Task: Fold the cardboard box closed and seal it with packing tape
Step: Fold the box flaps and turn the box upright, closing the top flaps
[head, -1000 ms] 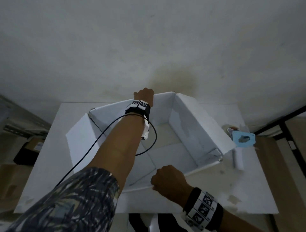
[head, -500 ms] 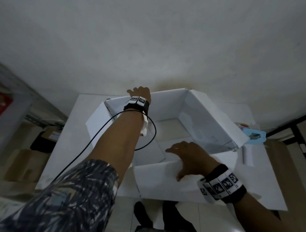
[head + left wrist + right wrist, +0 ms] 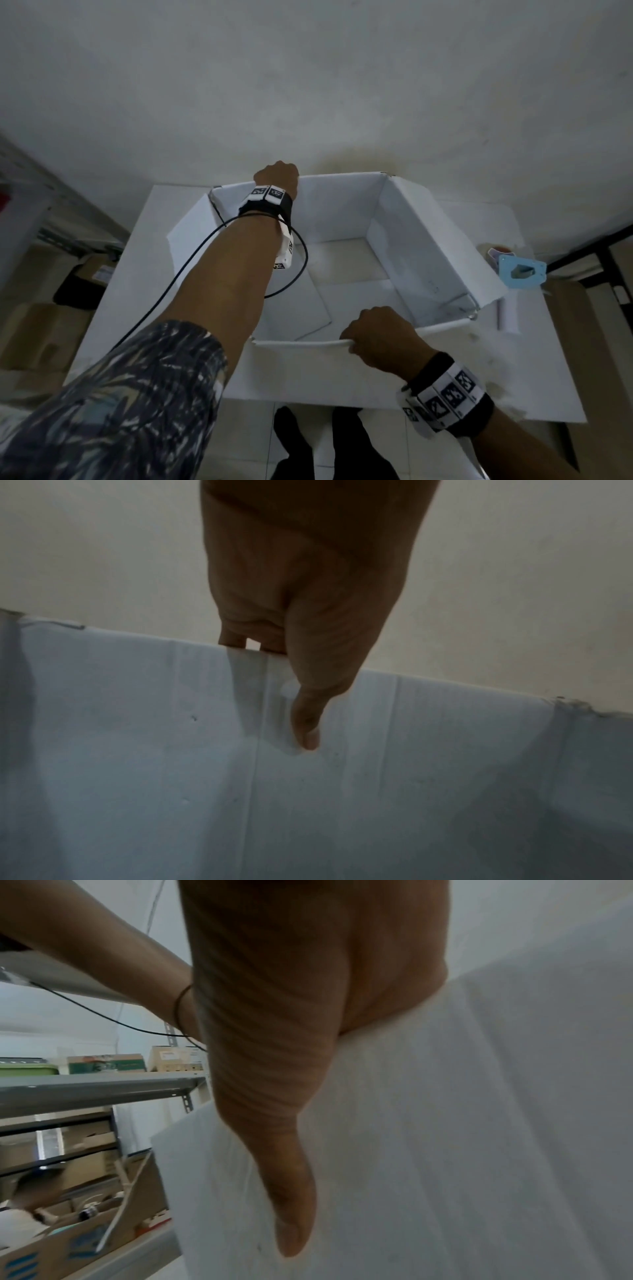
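Gripped by the left hand (image 3: pixel 276 176) is the far flap (image 3: pixel 337 205) of the white cardboard box (image 3: pixel 346 270), thumb pressed on its inner face and fingers hooked behind. Pinched by the right hand (image 3: pixel 382 337) is the near flap (image 3: pixel 298 343), thumb flat on its outer side. Well to the right of that hand, a blue tape dispenser (image 3: pixel 520 272) is seen on the white table (image 3: pixel 534 373).

Light is dim and flat across all 3 views. The head view bends strongly at its edges. Both wrist views are soft and grainy, the hands dark against pale surfaces.
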